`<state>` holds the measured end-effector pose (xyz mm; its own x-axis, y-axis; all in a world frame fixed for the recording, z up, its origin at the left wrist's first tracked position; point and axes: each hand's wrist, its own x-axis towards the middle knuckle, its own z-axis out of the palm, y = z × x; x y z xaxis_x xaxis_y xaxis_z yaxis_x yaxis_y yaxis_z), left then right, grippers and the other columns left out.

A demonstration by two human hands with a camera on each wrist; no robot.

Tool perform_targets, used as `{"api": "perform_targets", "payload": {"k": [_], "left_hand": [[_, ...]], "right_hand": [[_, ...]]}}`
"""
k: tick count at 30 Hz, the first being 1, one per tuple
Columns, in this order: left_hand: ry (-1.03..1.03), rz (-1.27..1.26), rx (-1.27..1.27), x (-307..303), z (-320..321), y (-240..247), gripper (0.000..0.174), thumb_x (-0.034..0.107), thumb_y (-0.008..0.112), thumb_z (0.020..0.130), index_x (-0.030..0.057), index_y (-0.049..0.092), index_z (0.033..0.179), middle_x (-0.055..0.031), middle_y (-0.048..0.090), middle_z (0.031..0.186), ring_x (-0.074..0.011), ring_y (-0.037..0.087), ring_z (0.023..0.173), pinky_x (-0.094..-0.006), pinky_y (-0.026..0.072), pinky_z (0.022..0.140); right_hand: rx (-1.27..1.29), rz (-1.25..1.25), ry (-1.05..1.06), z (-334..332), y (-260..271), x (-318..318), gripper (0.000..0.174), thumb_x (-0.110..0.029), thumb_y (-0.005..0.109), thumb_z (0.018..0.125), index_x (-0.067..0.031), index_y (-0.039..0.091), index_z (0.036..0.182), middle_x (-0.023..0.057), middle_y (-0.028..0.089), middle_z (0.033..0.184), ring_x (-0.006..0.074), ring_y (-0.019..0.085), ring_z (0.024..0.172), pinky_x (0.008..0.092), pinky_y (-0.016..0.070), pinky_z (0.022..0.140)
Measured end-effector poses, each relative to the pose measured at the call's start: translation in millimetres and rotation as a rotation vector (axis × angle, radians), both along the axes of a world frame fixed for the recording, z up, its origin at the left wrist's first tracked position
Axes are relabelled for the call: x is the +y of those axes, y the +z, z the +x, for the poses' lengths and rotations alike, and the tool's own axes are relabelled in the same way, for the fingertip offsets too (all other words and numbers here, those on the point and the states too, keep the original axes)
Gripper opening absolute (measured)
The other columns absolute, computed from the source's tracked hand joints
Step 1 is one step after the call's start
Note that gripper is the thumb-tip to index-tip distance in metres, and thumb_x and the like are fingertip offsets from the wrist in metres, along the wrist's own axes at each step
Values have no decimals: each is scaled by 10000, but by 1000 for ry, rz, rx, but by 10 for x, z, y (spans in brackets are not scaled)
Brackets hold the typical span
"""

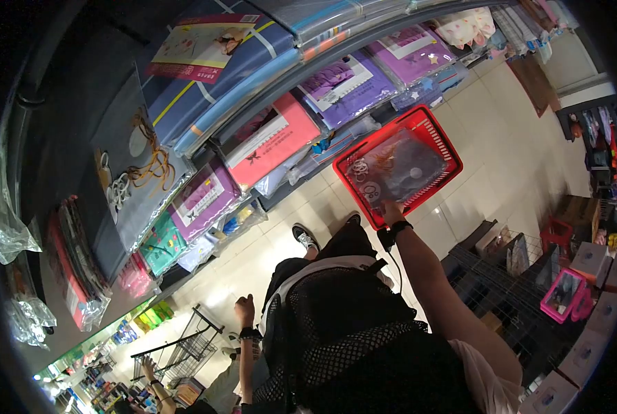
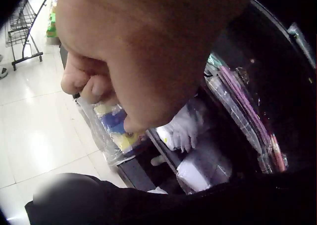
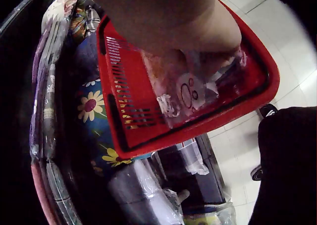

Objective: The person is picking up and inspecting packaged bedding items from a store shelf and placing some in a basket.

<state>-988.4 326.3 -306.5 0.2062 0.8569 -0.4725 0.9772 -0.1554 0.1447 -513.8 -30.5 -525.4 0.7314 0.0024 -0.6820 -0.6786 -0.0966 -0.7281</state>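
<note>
My right hand (image 1: 393,212) grips the near end of a red shopping basket (image 1: 453,148); the basket stands clear above the floor in the right wrist view. Inside the basket lies a flat grey package (image 1: 419,165) in clear plastic, with white ring shapes and an orange-brown print. The same package (image 3: 190,94) shows beneath my fingers, and my fingertips are partly hidden there. My left hand (image 1: 244,308) is held out at my side, its fingers (image 2: 94,86) loosely curled and holding nothing.
A shelf holds plastic-wrapped purple (image 1: 350,90) and pink (image 1: 274,141) packages along my left. Boxes (image 1: 574,352) and a wire rack (image 1: 488,276) stand to my right. A black cart (image 1: 184,348) and another person's hand (image 1: 148,369) are at lower left, over the pale tiled floor (image 1: 508,131).
</note>
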Motion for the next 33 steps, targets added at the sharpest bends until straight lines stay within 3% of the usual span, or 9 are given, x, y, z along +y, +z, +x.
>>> {"api": "perform_targets", "payload": {"k": [2,5,7,13,16,22,28,30,33], "left_hand": [[8,-27,-14,-7,-20,-21,386,349,639,811,-26,641,719,-255,628,720,-428,623,714,-481,484,668],[22,-216,-67,9,-114,-95,402,358,638,836,-34,627,745,-202,642,656,-322,661,616,-426,509,623],[16,-233,-95,-39,-87,-16,391,348,640,839,-33,622,753,-182,642,642,-289,667,606,-399,516,614],[67,-369,-178,217,-219,-327,381,353,642,852,-27,617,844,-146,656,648,-230,678,616,-347,532,608],[-13,-405,-277,378,-62,-407,356,340,639,869,-15,617,863,-120,689,715,-225,673,637,-344,530,651],[-102,-644,-774,753,611,-611,207,201,620,899,0,635,943,-112,695,834,-184,679,747,-310,535,683],[-365,-911,-812,490,1796,516,287,244,570,950,8,640,1098,-76,673,1077,-164,642,905,-307,511,803],[-165,-1083,-678,343,2073,944,397,352,520,977,19,620,1169,-80,665,1110,-167,639,938,-290,488,828],[30,-1469,-670,254,2279,1247,591,468,389,1007,72,336,1442,-147,629,1192,-222,647,953,-341,496,857]], "right_hand": [[-182,-90,261,6,-160,-45,109,-106,675,804,-79,588,743,26,587,673,147,559,569,292,429,499],[281,101,-222,72,346,39,96,-98,668,816,-72,597,756,29,594,684,156,567,584,304,457,533],[-713,-672,858,38,452,-115,62,-92,666,822,-69,614,796,32,606,694,165,563,581,316,477,560],[-41,366,-55,537,777,-83,119,-192,625,856,-78,620,888,47,638,775,198,635,704,357,497,597],[-141,379,-158,806,1192,-41,120,-207,595,861,-90,612,880,54,633,816,199,631,709,368,496,600],[-309,567,-153,693,2974,263,73,-129,610,847,-63,617,878,37,600,758,146,590,635,307,521,615],[-263,405,186,254,3848,321,18,-91,587,814,-89,603,805,-3,557,814,109,529,725,235,423,666],[-42,493,56,46,4273,491,66,-62,640,783,-90,601,827,-29,551,744,89,492,570,242,391,528],[-218,495,290,-236,4473,661,112,32,593,790,-42,612,871,30,569,805,157,530,701,292,419,650]]}}
